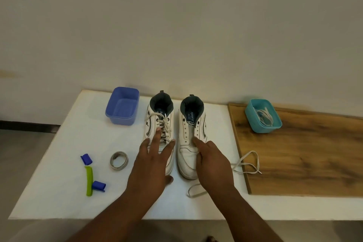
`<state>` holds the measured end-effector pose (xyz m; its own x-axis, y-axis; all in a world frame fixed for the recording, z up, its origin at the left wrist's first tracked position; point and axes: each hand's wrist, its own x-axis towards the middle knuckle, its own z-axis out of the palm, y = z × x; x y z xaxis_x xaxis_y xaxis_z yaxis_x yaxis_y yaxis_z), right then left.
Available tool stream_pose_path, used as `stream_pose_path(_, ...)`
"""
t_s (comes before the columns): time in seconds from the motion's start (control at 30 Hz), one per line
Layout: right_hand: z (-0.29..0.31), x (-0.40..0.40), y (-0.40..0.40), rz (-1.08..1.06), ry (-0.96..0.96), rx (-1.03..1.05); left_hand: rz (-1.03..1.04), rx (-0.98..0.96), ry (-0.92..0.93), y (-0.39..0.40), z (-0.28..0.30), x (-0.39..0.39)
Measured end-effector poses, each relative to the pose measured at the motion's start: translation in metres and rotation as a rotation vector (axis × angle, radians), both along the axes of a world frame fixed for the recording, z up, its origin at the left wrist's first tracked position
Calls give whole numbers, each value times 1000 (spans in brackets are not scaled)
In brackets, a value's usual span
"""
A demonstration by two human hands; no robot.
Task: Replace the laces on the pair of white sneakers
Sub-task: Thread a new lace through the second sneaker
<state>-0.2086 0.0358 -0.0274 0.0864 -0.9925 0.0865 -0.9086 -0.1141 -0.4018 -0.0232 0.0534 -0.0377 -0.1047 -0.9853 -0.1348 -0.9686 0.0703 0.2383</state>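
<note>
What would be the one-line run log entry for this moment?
left hand open over laced sneaker | right hand grips unlaced sneaker | removed lace on table

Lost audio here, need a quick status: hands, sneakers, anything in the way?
Left hand open over laced left sneaker. Right hand gripping unlaced right sneaker. Pulled lace loose beside it; nothing blocking.

Blue tub: we see a blue plastic tub (122, 105) at the back of the white table (64, 143).
Tape: a grey roll of tape (119, 161) lies flat near the front.
Green stick: a bent green stick (89, 180) lies between two small blue rolled pieces (86, 158).
Board: a brown wooden board (306, 155) lies on the right.
</note>
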Motion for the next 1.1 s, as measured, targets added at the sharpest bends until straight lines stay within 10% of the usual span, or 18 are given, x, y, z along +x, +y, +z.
stream_pose_path(0.37,-1,16,0,89,25,124,-17,47,-19,-5,9,14)
stream_pose_path(0.7,8,-8,-7,-255,-606,51,51,-277,184,-16,33,-30)
stream_pose_path(1.1,0,-17,-3,-135,-115,14,140,-155,188,-23,11,-62)
